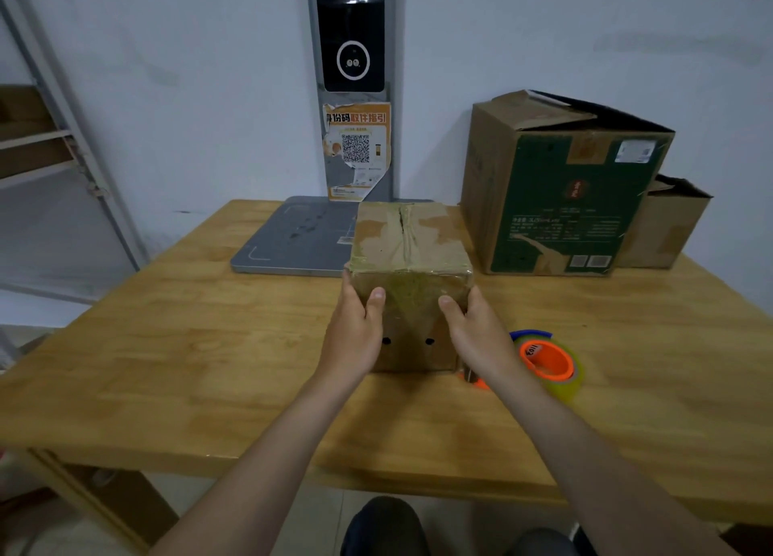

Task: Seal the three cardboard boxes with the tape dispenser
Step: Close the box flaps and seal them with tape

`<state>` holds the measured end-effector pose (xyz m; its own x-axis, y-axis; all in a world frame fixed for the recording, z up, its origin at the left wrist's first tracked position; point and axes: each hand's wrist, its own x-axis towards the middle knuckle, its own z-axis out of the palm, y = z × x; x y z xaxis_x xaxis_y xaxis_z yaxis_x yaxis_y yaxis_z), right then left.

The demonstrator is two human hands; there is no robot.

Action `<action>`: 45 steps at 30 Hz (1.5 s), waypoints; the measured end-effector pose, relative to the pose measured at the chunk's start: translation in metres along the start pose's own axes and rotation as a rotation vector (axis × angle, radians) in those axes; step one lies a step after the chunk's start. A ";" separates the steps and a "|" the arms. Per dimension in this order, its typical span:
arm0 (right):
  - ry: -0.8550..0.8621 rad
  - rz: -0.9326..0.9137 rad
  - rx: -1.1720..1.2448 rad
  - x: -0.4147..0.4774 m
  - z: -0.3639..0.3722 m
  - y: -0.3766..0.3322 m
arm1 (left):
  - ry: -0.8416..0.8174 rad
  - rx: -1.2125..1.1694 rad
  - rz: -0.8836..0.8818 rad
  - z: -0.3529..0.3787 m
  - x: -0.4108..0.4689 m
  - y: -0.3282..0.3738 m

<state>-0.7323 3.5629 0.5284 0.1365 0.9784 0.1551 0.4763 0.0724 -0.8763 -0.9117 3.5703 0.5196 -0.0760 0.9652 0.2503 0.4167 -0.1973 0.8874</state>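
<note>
1. Grey metal shelving rack (62,145), at the far left edge beside the bench.
2. Light wooden bench (167,346), carrying all three boxes.
3. Flat grey platform (293,237), lying on the far part of the bench, with the small box's rear left corner in front of it.
4. Grey upright post (391,53) against the wall, with a black screen and a torn orange poster.
5. Left hand (355,338): holds the small box's left side, thumb pressed on the near face.
6. Small brown cardboard box (408,241), mid-bench, upright, its top seam and upper edges covered in glossy tape.
7. Right hand (477,338): holds the box's right side, thumb on the near face.
8. Orange tape dispenser with a clear roll (548,363), lying on the bench just right of the right hand and partly hidden by the wrist.
9. Tall green-printed cardboard box (560,195), far right, top flaps partly raised.
10. Plain brown cardboard box (665,229), just beside it to the right, top flaps unsealed.
</note>
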 end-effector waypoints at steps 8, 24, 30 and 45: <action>0.091 -0.367 -0.241 -0.011 -0.030 -0.021 | 0.201 0.463 0.222 -0.029 -0.013 0.009; -0.478 -0.275 -0.823 0.081 -0.009 -0.099 | -0.181 0.716 0.296 -0.042 0.053 0.071; -0.442 -0.108 -0.846 0.129 0.010 -0.108 | -0.231 0.722 0.236 -0.041 0.058 0.077; -0.346 -0.275 -0.772 0.036 -0.034 -0.055 | -0.157 0.583 0.156 -0.042 0.039 0.084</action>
<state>-0.7236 3.5875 0.5975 -0.2797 0.9583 0.0584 0.9233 0.2852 -0.2573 -0.9179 3.5838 0.6204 0.1417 0.9550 0.2605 0.8413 -0.2548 0.4767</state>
